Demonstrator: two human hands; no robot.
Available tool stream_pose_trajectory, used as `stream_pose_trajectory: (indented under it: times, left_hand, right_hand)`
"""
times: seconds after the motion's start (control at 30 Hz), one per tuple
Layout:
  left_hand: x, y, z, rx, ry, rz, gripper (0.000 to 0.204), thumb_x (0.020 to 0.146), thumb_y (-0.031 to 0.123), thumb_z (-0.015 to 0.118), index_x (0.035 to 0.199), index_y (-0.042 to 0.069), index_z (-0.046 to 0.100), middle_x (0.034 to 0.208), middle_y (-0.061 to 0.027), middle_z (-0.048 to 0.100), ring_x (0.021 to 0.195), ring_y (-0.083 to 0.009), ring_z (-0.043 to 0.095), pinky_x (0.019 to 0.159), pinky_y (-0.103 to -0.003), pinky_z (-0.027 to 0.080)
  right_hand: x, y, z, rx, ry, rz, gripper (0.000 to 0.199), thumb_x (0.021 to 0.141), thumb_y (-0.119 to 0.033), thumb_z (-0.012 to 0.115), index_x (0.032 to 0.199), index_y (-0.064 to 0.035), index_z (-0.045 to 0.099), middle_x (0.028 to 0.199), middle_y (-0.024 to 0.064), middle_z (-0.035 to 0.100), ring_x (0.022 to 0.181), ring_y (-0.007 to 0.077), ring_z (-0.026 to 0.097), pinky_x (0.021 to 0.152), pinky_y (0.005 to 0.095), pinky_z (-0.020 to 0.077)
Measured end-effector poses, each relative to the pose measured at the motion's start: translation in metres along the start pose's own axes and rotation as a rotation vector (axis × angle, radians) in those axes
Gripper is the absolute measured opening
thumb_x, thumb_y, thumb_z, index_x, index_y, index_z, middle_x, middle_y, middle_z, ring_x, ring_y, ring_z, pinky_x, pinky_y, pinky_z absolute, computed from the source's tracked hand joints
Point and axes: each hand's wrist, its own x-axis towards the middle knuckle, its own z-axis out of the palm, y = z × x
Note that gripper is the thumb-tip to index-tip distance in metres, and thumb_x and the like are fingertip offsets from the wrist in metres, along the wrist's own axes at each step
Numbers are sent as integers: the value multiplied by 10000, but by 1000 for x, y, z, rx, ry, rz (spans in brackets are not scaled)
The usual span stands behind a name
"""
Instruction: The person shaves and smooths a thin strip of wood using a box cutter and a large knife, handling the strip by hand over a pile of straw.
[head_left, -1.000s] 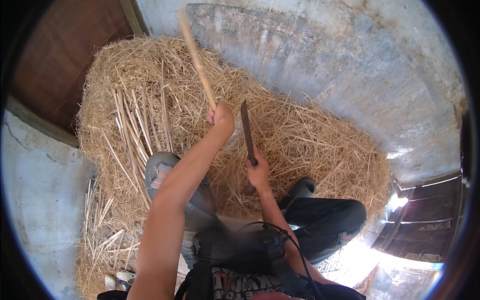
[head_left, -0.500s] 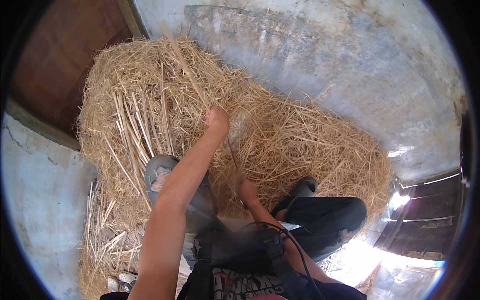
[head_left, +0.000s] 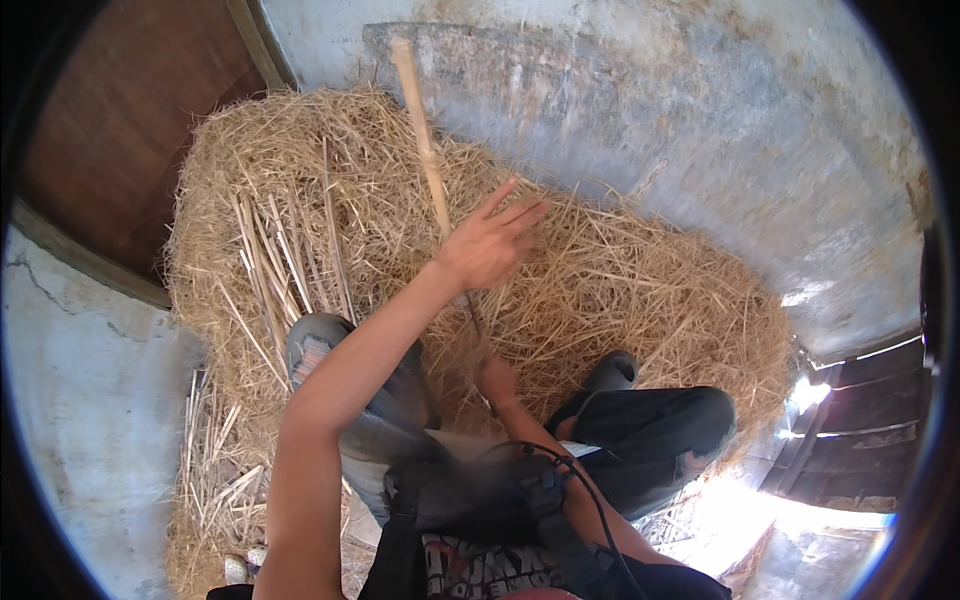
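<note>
My left hand (head_left: 492, 245) is open, its fingers spread and slightly blurred, over the straw heap. Behind its wrist runs a pale bamboo strip (head_left: 426, 150), which slants up toward the wall. The strip's lower end is hidden by the hand. Nearer to me, my right hand (head_left: 497, 382) is closed around a thin, dark, blade-like tool (head_left: 473, 318) that points up toward the left hand. Blur hides the tool's exact kind. My bent legs lie on both sides, with the left knee (head_left: 318, 335) close to the left forearm.
A large straw heap (head_left: 640, 290) spreads before me. Several cut bamboo strips (head_left: 280, 255) lie on its left part, with more slivers (head_left: 215, 455) below. A stained plaster wall (head_left: 650, 110) rises behind. A brown panel (head_left: 130, 130) stands at left, dark boards (head_left: 865, 420) at right.
My left hand has let go of the bamboo strip, opened and moved right. The strip's upper end has swung right. My right hand has stayed nearly in place.
</note>
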Motion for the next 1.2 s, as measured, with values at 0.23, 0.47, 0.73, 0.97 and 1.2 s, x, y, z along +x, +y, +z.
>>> stream_pose_trajectory:
  times: [0.23,0.47,0.73,0.97,1.2]
  left_hand:
    - [-6,-73,-42,5,1150,-476,1085,760,524,809,1537,-4,265,1579,-282,252,1447,-423,332,1231,-518,241]
    - [-6,-87,-23,-959,379,-1066,1113,889,456,761,1592,-13,36,1516,-280,371,1374,-368,455,1107,-480,444]
    - [9,-82,-9,-1343,395,-707,215,1053,207,569,1162,33,506,951,-51,670,908,-134,634,825,-314,514]
    - [0,-96,-15,-1290,488,-823,128,1068,164,512,1092,43,476,892,-45,645,857,-123,619,794,-306,512]
    - [-8,-109,-13,-1246,692,-751,138,1073,169,507,1105,42,462,868,-31,618,805,-112,586,760,-285,505]
  right_hand:
    - [5,-12,-15,148,-56,129,596,962,-211,540,1541,-135,419,1041,272,692,947,458,663,817,541,520]
    - [0,-15,-27,148,-105,102,601,945,-173,532,1532,-104,424,1048,287,683,966,458,655,880,517,506]
    - [9,-7,-24,117,-106,93,598,965,-158,524,1550,-106,406,936,254,683,857,397,663,788,483,524]
    - [28,-5,-39,950,-109,309,514,941,-84,635,1447,-84,546,797,54,622,649,168,595,590,342,506]
    - [27,-31,-52,924,-83,322,510,957,-107,626,1462,-126,553,801,51,621,602,147,590,567,325,498]
